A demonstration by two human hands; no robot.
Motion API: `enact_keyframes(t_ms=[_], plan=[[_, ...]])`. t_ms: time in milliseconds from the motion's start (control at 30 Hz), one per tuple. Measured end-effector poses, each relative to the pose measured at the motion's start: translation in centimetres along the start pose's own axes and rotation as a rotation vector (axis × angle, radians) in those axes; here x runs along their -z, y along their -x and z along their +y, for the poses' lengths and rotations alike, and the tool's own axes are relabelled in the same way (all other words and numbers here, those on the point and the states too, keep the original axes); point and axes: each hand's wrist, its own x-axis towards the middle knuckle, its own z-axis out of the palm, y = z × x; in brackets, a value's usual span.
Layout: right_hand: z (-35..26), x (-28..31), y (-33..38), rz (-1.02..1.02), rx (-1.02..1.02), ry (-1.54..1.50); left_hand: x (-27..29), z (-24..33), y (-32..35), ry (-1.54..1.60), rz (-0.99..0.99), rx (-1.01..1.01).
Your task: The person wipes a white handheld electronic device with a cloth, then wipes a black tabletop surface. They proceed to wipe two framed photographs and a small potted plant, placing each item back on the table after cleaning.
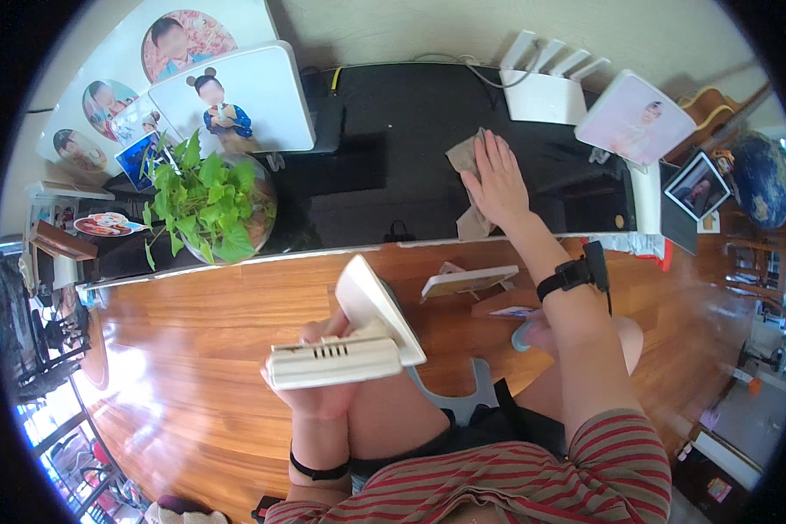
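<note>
Right hand [497,185] lay flat, fingers spread, pressing a beige cloth [465,157] onto the black counter [393,131] near its front edge. Left hand [319,393] held low over the wooden floor [201,349], grip closed around a white router-like box [332,361] with vent slots and an upright white panel [377,306]. Behind on the counter: a white antenna router [543,87], a framed photo print [236,92], a leafy green plant [208,203] in a glass bowl. Black wristband [564,276] on the right forearm.
</note>
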Motion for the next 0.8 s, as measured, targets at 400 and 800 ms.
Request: enact_keyframes(t_ms=[400, 800], plan=[[-3.6, -5.3, -18.5, 0.029, -0.117, 0.012, 2.0, -0.3, -3.0, 0.219, -0.171, 0.106], [-12.2, -2.6, -13.4, 0.036, 0.292, -0.218, -1.0, -1.8, -4.1, 0.146, 0.056, 0.142]])
